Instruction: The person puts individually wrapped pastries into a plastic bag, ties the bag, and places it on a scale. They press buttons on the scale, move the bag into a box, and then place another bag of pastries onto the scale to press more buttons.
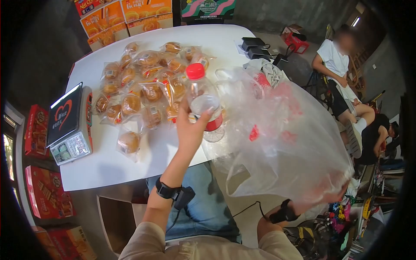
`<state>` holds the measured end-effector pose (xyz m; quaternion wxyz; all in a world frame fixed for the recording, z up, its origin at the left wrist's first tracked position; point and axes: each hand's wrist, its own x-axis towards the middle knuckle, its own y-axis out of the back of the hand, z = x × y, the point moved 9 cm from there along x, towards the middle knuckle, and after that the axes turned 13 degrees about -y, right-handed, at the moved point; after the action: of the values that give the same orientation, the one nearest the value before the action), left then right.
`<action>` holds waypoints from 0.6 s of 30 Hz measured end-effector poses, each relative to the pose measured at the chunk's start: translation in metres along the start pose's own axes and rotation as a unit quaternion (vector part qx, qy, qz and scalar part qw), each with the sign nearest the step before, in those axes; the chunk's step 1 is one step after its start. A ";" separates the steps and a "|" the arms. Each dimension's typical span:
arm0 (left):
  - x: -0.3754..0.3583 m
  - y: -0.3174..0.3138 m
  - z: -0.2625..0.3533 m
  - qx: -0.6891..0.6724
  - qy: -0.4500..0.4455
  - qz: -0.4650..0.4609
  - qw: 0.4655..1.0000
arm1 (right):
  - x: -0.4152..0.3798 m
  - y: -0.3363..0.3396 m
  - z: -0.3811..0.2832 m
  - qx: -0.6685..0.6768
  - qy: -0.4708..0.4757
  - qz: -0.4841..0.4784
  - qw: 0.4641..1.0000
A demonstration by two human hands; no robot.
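Observation:
My left hand (191, 130) is wrapped round a clear plastic bottle (203, 93) with a red cap, over the table's near side. Individually wrapped bread buns (149, 92) lie in a loose group just behind and left of it. A large translucent plastic bag (277, 143) spreads from the tabletop out past the right edge, with red printing on it. My right hand (323, 197) is at the bag's lower right side, gripping it. The film blurs that hand and hides its fingers.
A digital scale (69, 123) stands at the left of the white table (173, 160). Black devices (255, 47) sit at the back right. Red cartons (50, 190) line the left, and orange cartons (125, 19) the back. Two people sit at the right, one in a white shirt (333, 60).

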<state>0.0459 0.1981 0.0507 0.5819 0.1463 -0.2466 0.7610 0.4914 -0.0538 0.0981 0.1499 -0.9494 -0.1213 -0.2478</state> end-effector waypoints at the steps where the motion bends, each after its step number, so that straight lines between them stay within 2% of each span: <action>1: 0.000 -0.008 -0.002 -0.001 -0.001 0.000 1.000 | 0.003 0.010 -0.018 0.022 0.033 0.002 0.999; 2: -0.001 -0.019 -0.004 0.004 -0.013 -0.013 1.000 | -0.010 0.024 -0.043 -0.100 0.122 0.076 0.984; 3: -0.003 -0.029 -0.006 0.010 -0.025 -0.026 0.999 | -0.030 0.024 -0.076 -0.220 0.208 0.147 0.941; 4: -0.004 -0.038 -0.012 0.009 -0.025 -0.026 0.999 | -0.029 0.032 -0.082 -0.220 0.210 0.148 0.941; 6: -0.008 -0.061 -0.022 0.017 -0.048 -0.051 0.997 | -0.046 0.045 -0.106 -0.307 0.305 0.248 0.867; 7: -0.008 -0.070 -0.028 0.017 -0.048 -0.049 0.997 | -0.047 0.042 -0.110 -0.306 0.306 0.247 0.867; 9: -0.008 -0.092 -0.029 0.112 -0.127 -0.092 0.981 | -0.055 0.033 -0.119 -0.138 0.333 0.170 0.917; 10: -0.010 -0.096 -0.035 0.113 -0.123 -0.090 0.982 | -0.055 0.035 -0.117 -0.139 0.333 0.166 0.918; 12: -0.021 -0.114 -0.065 0.177 -0.042 -0.173 0.968 | -0.052 0.046 -0.106 -0.053 0.329 0.136 0.933; 13: -0.024 -0.116 -0.073 0.203 -0.067 -0.172 0.962 | -0.051 0.051 -0.104 -0.048 0.328 0.132 0.934; 15: -0.033 -0.119 -0.084 0.212 -0.073 -0.187 0.956 | -0.063 0.041 -0.108 -0.277 0.420 0.159 0.849; 16: -0.038 -0.121 -0.089 0.218 -0.074 -0.208 0.951 | -0.059 0.047 -0.106 -0.274 0.418 0.155 0.852; 17: -0.041 -0.121 -0.087 0.188 -0.141 -0.164 0.958 | -0.054 0.054 -0.104 -0.239 0.424 0.142 0.862; 18: -0.041 -0.121 -0.083 0.195 -0.140 -0.160 0.957 | -0.051 0.057 -0.102 -0.204 0.428 0.129 0.871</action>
<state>0.1785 0.2341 -0.0153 0.6163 0.3994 -0.1454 0.6630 0.4209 -0.1501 0.1443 0.0212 -0.7673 0.1318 -0.6272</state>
